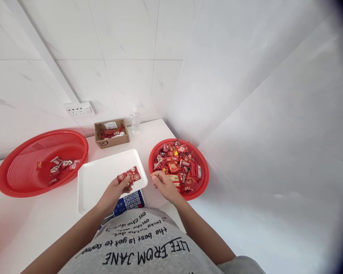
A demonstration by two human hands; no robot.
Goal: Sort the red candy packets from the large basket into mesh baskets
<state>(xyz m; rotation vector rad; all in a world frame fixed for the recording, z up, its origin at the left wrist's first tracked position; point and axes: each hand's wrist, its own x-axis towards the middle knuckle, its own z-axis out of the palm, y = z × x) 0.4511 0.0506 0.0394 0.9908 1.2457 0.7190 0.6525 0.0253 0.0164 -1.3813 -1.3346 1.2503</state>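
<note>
My left hand (pixel 114 193) is closed on a small red packet (pixel 133 174) with pale printing, the thumb lying on top of it. The packet is above the right part of a white scale tray (pixel 98 173). My right hand (pixel 163 184) is at the left rim of a red basket (pixel 206 173) full of wrapped sweets (pixel 174 158). Its fingers are curled together, and whether anything small is between them is hidden. Below the tray shows part of a blue scale keypad (pixel 131 201).
On the left, a larger red basket (pixel 17 146) holds several wrapped sweets (pixel 66 163). Against the wall stand a cardboard box (pixel 114 142) with red packets inside and a clear plastic bottle (pixel 135 122). A wall socket (pixel 78 109) is above the table (pixel 54 213).
</note>
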